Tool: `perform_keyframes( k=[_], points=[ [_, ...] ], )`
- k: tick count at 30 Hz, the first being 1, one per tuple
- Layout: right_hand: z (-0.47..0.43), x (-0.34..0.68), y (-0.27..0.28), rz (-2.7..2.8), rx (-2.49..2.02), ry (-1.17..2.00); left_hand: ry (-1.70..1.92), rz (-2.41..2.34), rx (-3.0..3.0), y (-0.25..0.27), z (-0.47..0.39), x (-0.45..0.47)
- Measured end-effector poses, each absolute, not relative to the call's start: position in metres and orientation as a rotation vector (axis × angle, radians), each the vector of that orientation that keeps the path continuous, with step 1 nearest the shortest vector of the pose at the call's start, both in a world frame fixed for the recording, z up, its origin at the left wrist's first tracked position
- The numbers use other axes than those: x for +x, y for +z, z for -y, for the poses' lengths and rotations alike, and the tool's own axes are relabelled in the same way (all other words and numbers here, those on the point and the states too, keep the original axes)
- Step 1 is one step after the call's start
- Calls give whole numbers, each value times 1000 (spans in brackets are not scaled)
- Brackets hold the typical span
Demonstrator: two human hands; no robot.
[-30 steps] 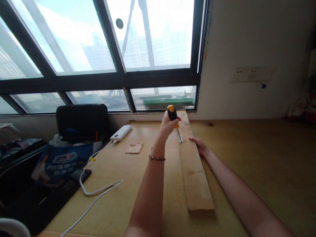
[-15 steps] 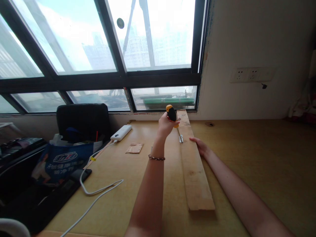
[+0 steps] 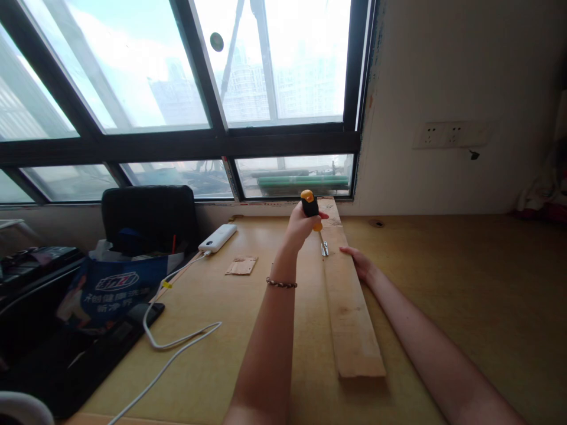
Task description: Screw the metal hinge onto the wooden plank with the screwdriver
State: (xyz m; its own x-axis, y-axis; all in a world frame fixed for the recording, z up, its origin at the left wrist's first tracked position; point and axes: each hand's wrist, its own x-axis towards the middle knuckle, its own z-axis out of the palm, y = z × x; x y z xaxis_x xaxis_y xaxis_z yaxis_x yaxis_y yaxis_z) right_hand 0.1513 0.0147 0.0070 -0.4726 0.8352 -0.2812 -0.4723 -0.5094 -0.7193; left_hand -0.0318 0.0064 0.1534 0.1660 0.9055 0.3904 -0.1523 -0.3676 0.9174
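My left hand (image 3: pixel 299 225) is closed around the yellow and black handle of a screwdriver (image 3: pixel 309 205). Its shaft slants down to a small metal hinge (image 3: pixel 325 249) at the left edge of a long wooden board (image 3: pixel 354 321). Whether the tip sits in a screw is too small to make out. On the board's right side, level with the hinge, my right hand (image 3: pixel 361 264) grips the edge, with a finger lying on top; its other fingers are partly hidden.
Left of the board, a small brown scrap (image 3: pixel 241 265) lies on the wooden table (image 3: pixel 443 307). A white power bank (image 3: pixel 218 238) with a white cable (image 3: pixel 177 345) is near the left edge. Beyond stand a black chair (image 3: pixel 148 215) and a blue bag (image 3: pixel 115 289).
My left hand and the screwdriver handle have shifted slightly right, and the hand has turned a little on the handle. My right hand, the board and the hinge have stayed in place.
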Motion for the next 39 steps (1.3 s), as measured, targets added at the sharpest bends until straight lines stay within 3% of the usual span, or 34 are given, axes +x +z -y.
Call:
perform_keyframes(
  k=[10, 19, 28, 39],
  points=[
    [-13, 151, 10, 724, -799, 2042, 1370, -828, 1481, 156, -6, -30],
    [-12, 150, 11, 744, -781, 2038, 1490, -1241, 1730, 156, -11, -40],
    [-13, 151, 11, 732, -839, 2020, 1424, -797, 1454, 160, -4, -35],
    [-12, 151, 12, 730, -836, 2024, 1475, -714, 1292, 164, 0, -37]
  ],
)
